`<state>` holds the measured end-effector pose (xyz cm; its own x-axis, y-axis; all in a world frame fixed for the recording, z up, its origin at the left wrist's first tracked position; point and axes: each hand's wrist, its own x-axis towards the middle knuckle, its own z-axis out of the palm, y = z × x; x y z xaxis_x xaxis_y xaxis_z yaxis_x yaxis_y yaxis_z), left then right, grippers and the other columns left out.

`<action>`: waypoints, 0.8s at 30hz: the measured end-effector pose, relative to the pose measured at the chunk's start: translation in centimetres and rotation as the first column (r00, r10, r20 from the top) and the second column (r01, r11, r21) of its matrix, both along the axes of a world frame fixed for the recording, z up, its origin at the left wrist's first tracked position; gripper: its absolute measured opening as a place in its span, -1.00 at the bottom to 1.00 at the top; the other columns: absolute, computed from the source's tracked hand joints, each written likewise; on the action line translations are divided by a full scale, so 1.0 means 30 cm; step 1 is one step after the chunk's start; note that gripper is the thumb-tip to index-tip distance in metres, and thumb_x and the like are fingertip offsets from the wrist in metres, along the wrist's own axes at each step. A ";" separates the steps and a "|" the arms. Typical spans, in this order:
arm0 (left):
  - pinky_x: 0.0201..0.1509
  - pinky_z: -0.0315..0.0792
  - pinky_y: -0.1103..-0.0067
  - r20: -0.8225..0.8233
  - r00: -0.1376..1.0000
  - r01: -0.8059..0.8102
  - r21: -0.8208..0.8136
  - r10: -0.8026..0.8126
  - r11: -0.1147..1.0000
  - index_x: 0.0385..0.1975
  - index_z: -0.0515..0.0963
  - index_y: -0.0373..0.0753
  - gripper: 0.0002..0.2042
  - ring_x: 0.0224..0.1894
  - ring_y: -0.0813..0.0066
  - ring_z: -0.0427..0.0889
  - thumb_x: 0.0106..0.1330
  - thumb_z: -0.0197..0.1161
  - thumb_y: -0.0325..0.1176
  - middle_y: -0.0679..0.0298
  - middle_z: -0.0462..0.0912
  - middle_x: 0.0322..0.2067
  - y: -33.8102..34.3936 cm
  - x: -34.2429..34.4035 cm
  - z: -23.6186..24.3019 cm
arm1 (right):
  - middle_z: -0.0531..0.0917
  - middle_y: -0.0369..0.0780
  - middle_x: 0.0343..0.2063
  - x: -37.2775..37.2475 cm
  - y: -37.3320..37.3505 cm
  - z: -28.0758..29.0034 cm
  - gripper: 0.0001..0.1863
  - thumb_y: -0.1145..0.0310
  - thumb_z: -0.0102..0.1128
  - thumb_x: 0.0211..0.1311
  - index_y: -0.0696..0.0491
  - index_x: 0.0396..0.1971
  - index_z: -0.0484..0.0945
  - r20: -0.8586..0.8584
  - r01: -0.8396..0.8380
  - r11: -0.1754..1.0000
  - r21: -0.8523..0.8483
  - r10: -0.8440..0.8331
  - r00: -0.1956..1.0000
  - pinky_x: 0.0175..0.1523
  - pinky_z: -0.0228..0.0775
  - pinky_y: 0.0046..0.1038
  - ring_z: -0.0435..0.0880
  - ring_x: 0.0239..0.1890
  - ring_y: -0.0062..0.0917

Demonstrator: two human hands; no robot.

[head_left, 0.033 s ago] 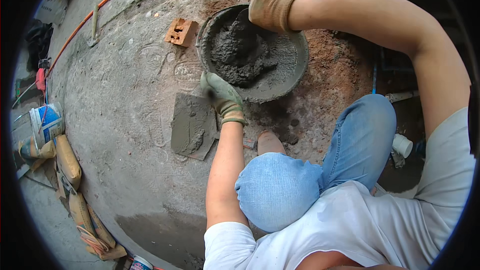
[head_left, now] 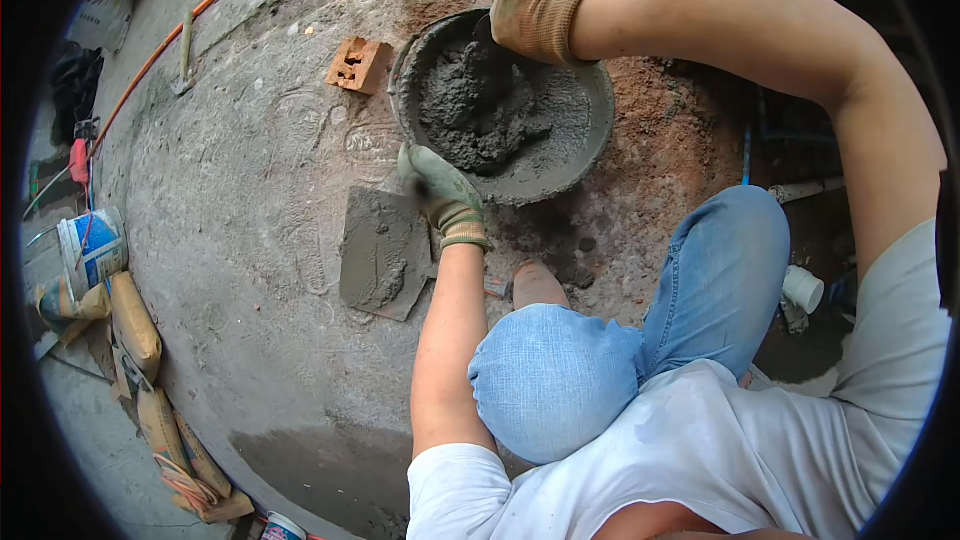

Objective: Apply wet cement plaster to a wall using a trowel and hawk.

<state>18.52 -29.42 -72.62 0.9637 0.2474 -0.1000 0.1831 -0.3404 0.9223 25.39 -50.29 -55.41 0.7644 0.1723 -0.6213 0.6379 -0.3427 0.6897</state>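
Observation:
A round black basin [head_left: 583, 162] holds wet grey mortar [head_left: 480, 115], heaped on its left side. At the far rim my right hand [head_left: 530, 15], in a grey-green and tan knitted glove, is closed round a trowel. The trowel's dark blade [head_left: 484, 32] dips into the mortar; its handle is mostly hidden by the glove. My left hand [head_left: 440, 195], gloved alike, is closed at the basin's near-left rim, its fingertips partly hidden. Just left of that hand lies a flat square slab [head_left: 385, 250] smeared with mortar, its upper right corner under the glove.
A hollow orange brick [head_left: 358, 65] lies left of the basin. Farther left are a hammer-like tool [head_left: 185, 55], an orange hose [head_left: 165, 45], a blue-and-white bucket [head_left: 95, 245] and tan sacks [head_left: 137, 325]. Pipes [head_left: 805, 190] and a dark pit are at right, beyond my bent knee [head_left: 735, 240].
My right hand has shifted very slightly left with the trowel. The left hand stays in place at the rim, and the view has moved a touch.

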 end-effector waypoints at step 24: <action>0.34 0.25 0.44 -0.064 0.998 0.017 -0.092 -0.023 0.996 0.26 0.30 -0.51 -0.47 0.22 0.17 0.43 0.49 -0.03 -0.17 -0.08 0.45 0.19 -0.047 -0.002 0.064 | 0.73 -0.05 -0.40 -0.283 -0.011 -0.197 -0.82 0.42 0.26 -0.06 0.18 -0.44 0.70 -0.745 0.649 0.620 0.442 -0.149 0.650 -0.32 0.54 -0.28 0.70 -0.41 -0.26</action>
